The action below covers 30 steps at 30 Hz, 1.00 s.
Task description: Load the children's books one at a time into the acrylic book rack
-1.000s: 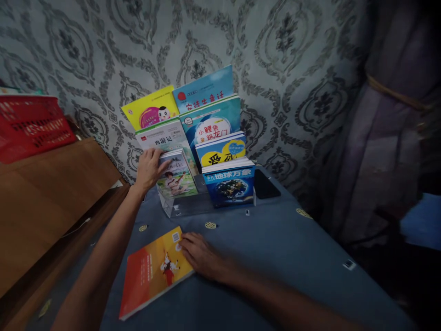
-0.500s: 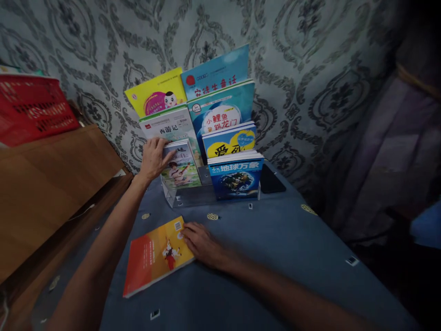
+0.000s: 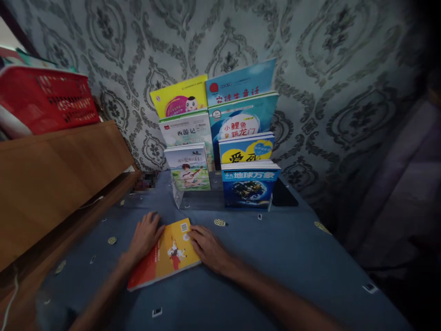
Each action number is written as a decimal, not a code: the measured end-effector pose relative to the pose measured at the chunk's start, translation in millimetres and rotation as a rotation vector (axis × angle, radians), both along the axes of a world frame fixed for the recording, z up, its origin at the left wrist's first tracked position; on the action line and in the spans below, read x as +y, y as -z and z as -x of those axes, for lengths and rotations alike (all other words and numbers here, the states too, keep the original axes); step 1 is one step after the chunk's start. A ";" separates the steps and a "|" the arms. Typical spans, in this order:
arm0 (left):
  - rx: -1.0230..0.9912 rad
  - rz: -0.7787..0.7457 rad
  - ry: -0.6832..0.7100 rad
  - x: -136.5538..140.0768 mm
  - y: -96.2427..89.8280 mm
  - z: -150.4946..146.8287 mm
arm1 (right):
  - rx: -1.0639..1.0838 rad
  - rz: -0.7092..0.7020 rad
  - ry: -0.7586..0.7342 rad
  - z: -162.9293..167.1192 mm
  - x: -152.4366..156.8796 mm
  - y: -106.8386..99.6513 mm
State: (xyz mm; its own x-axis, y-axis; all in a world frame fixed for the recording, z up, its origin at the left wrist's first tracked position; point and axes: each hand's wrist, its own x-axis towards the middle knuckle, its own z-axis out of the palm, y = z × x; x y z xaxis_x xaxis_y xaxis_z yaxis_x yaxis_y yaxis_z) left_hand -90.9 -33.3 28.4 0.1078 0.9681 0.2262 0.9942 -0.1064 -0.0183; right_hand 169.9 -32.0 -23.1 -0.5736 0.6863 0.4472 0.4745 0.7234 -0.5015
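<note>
A red and orange paperback book (image 3: 176, 248) lies flat and slightly turned on the blue cloth, a QR code at its upper corner. My left hand (image 3: 146, 235) rests at its left side, fingers stretched out along the edge and thumb over the cover. My right hand (image 3: 208, 248) grips the right edge near the QR code. Behind them stands a clear acrylic book rack (image 3: 203, 201) with tiers of upright books. A book with a guitar player (image 3: 190, 174) is at its front left, and a blue earth book (image 3: 251, 189) at its front right.
A black flat object (image 3: 285, 193) lies right of the rack. On the left, a red basket (image 3: 65, 99) sits on a wooden cabinet (image 3: 65, 170). Patterned wallpaper (image 3: 237, 37) rises behind, and a pale curtain (image 3: 365, 184) hangs on the right.
My left hand has left the guitar-player book in the rack and come down to the left side of the orange book. My right hand stays at that book's right edge. The view has shifted.
</note>
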 end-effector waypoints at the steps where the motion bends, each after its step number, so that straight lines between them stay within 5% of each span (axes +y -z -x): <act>1: -0.031 0.060 -0.036 -7.1 11.0 5.8 | 0.003 -0.007 0.003 0.1 0.7 1.5; 7: -0.113 0.004 0.028 -16.6 23.8 5.5 | 0.061 -0.087 0.006 -1.8 2.1 10.8; 14: -0.256 0.021 0.337 -2.7 24.7 -37.7 | 0.047 -0.259 0.026 -20.1 -6.6 16.8; 19: -0.292 0.051 0.483 2.1 24.3 -66.1 | -0.059 -0.230 0.036 -37.0 -11.9 16.5; 30: -0.266 0.200 0.270 -16.7 39.4 -12.5 | -0.163 -0.098 0.053 -44.2 -36.1 1.3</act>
